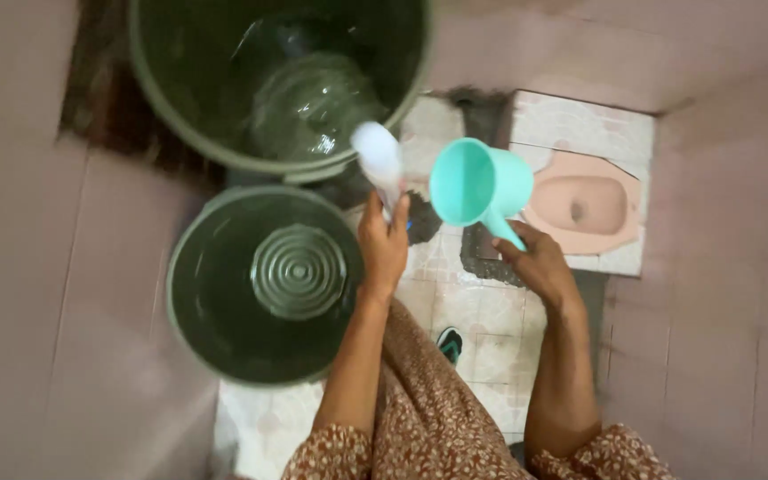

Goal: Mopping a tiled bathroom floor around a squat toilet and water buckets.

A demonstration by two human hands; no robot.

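My left hand (384, 242) grips a white bottle (378, 160) upright, its top blurred, just beside the rim of the smaller dark green bucket (190, 267). My right hand (540, 262) holds a turquoise plastic dipper (477, 182) by its handle, the open mouth facing left toward the bottle. Bottle and dipper are close together but apart. Beyond them stands a larger dark green bucket (157, 80) with water in it.
A pink squat toilet pan (584, 204) sits in the tiled floor at the right. Pinkish tiled walls close in on the left and right. A sandal (449, 342) shows on the patterned floor below my patterned dress.
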